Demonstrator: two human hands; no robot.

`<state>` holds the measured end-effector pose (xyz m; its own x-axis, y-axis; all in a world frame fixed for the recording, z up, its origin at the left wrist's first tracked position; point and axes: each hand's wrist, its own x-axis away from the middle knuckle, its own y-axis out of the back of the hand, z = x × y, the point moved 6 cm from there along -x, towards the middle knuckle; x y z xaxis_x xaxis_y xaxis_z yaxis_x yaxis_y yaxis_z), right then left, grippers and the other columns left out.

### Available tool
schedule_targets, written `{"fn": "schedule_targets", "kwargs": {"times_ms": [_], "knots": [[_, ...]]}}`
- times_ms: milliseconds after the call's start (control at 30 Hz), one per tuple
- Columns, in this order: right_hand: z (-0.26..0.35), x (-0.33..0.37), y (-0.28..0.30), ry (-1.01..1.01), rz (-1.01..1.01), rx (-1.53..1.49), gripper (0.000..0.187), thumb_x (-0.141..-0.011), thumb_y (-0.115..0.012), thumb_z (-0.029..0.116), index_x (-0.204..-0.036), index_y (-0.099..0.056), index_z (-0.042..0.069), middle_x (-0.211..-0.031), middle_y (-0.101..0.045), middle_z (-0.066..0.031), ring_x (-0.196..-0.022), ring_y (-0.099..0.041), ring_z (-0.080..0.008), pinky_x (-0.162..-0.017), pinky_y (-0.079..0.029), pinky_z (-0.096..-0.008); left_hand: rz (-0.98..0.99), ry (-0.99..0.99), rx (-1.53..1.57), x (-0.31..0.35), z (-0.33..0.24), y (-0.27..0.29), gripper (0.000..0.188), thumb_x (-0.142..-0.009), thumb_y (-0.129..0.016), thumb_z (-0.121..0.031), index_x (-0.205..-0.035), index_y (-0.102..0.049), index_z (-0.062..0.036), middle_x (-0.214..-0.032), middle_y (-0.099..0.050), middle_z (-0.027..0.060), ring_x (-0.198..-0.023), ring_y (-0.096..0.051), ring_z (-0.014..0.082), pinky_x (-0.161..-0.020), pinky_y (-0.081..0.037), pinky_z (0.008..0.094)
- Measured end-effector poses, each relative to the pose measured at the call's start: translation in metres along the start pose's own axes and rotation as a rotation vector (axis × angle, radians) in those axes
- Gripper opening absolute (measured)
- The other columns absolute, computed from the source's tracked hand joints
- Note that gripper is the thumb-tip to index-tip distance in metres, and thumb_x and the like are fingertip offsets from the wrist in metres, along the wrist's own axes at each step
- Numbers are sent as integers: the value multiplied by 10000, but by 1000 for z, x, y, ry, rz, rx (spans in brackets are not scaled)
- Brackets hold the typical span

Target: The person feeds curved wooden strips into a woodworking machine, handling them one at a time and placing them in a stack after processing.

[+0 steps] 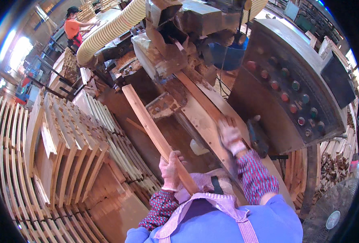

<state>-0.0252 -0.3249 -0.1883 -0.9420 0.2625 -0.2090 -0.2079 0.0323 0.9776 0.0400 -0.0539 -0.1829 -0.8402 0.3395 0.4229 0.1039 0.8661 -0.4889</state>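
My left hand (171,168), in a pale pink work glove, is closed around a long wooden strip (147,121). That strip slants up and away to the left, its lower end near my apron. On the narrow bed (201,129) of a woodworking machine (159,52) lies another wooden strip (197,95), its far end running in under the machine head. My right hand (230,135), gloved too, rests on the near end of this strip with fingers stretched out and lying flat. The undersides of its fingers are hidden.
Stacked wooden strips (66,146) fill the left side. A control panel (288,89) with red and green buttons stands at the right, above a fan (331,214). A ribbed hose (114,30) crosses the top. Another person (72,28) works at the far left.
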Motion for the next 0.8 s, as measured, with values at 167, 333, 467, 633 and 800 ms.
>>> {"fn": "schedule_targets", "kwargs": {"times_ms": [167, 333, 467, 633, 800], "knots": [[-10, -112, -53, -5, -31, -118, 499, -866, -530, 121, -1358, -470, 65, -1388, -478, -180, -1287, -441, -359, -1094, -347, -440, -37, 0, -76, -13, -8, 8, 308, -945, -596, -168, -1201, -457, -67, -931, -613, 96, -695, -594, 163, -572, -561, 328], [25, -111, -8, -5, -326, -558, 392, -935, -528, 240, -1264, -542, 28, -1233, -600, -168, -1127, -563, -344, -975, -449, -420, -34, -101, -52, -22, -11, -11, 315, -966, -574, -213, -1221, -453, -73, -967, -620, 97, -702, -594, 170, -627, -563, 341], [133, -6, 80, 142, 414, -1218, 705, -843, -715, 252, -1438, -396, 46, -1437, -456, -187, -1323, -451, -310, -1087, -384, -379, -34, -236, -9, -23, 1, -19, 317, -965, -597, -223, -1211, -489, -56, -993, -634, 63, -816, -612, 152, -706, -544, 297], [92, 88, 79, -188, 428, -839, 719, -830, -689, 163, -1443, -358, -14, -1481, -376, -230, -1397, -348, -311, -1160, -277, -380, 201, -485, -809, 19, -55, -20, 741, -885, -690, -255, -1446, -322, 59, -1487, -363, 241, -1412, -314, 322, -1142, -283, 396], [13, 195, 28, -143, 148, -386, 679, -824, -608, 143, -1428, -364, -48, -1453, -384, -274, -1339, -376, -451, -1130, -299, -499, -317, -1231, -868, 30, -330, 45, 435, -937, -569, -162, -1306, -432, 23, -1222, -504, 94, -1036, -513, 167, -890, -438, 307]]}}
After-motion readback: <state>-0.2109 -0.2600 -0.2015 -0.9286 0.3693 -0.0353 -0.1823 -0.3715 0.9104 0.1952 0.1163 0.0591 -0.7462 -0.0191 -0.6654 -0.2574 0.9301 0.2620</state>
